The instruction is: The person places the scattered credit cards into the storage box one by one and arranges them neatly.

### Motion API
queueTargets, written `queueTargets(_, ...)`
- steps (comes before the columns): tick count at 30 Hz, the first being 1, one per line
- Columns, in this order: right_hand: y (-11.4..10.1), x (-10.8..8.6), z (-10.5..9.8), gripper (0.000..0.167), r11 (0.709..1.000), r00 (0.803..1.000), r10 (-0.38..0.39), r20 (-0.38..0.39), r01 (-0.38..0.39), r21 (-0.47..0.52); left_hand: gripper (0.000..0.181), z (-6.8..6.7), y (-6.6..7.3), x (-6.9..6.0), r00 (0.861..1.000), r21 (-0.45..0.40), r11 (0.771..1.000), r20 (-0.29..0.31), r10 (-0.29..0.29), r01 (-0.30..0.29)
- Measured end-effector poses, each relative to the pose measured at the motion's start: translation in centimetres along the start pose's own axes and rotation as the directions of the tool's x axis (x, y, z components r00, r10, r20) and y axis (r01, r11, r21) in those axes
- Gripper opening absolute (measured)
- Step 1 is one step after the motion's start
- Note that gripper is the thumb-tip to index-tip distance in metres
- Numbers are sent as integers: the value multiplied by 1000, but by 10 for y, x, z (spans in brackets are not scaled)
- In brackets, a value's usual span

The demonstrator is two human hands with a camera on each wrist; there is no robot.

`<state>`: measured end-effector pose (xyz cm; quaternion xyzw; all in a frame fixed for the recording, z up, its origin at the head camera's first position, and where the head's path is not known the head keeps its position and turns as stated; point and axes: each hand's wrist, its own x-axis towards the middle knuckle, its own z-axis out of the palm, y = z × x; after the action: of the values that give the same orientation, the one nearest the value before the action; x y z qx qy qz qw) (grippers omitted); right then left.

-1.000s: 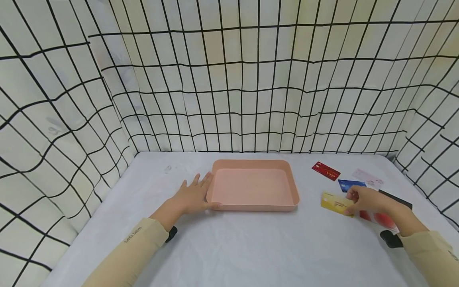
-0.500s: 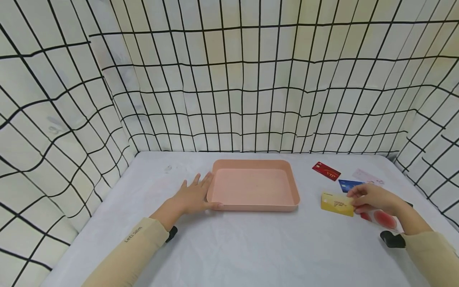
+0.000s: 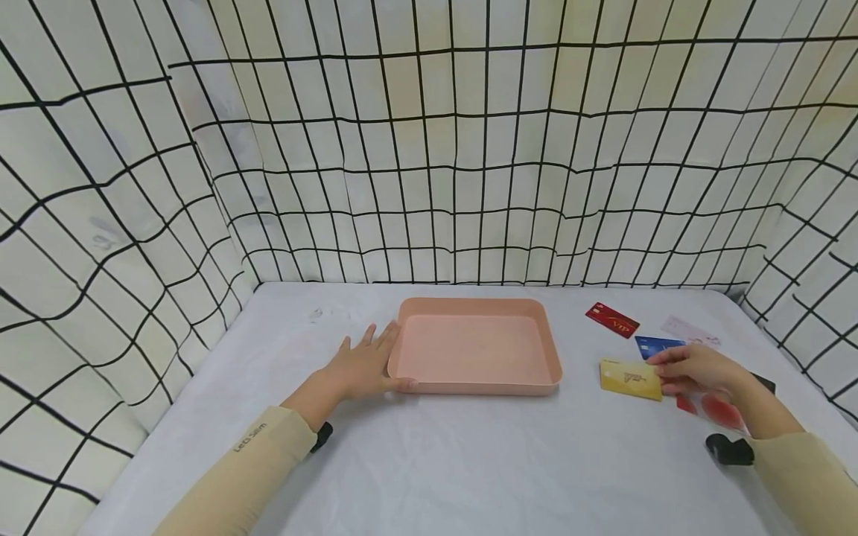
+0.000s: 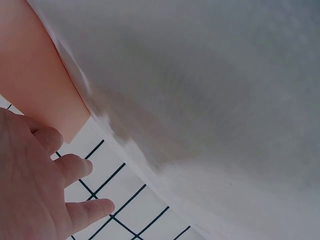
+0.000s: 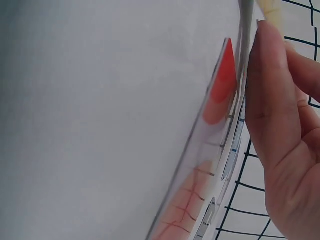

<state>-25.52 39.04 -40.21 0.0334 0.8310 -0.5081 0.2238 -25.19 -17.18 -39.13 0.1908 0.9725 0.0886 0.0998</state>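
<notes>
My right hand pinches the right end of a gold card between thumb and fingers. The card looks tilted up a little from the table; in the right wrist view only a yellowish part of it shows beyond the fingertips. Under and beside that hand lie a white card with red shapes, a blue card and a black card, each partly covered. My left hand rests with spread fingers against the left side of a shallow pink tray, thumb at its front left corner.
Behind the blue card lie a red card marked VIP and a pale pink card. White cloth covers the table. Walls of white sheet with a black grid enclose the back and both sides.
My right hand has taken the gold card's right end and shifted slightly; the card's near edge has risen and its face tilts more toward the head camera. The left hand and tray stay put.
</notes>
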Motion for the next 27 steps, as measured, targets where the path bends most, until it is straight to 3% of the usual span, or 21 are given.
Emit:
queueTargets(6,-1,2,-4,27,990,1000,-10,26,7,140,114,1,0,0,1000,-3,1000,2,-1,1)
queueTargets(12,-4,6,-6,22,958,1000,-20,21,13,287,114,1,0,0,1000,-1,1000,3,-3,3)
queueTargets(16,-8,9,-7,24,925,999,-38,-1,36,378,113,1,0,1,1000,0,1000,3,-2,2)
queueTargets(24,-21,10,-4,32,831,999,-28,-40,46,555,115,2,-1,1,1000,-18,1000,-1,0,0)
queueTargets(27,-27,10,-3,28,818,998,-23,-62,54,572,116,2,-1,1,1000,-18,1000,-3,-1,1)
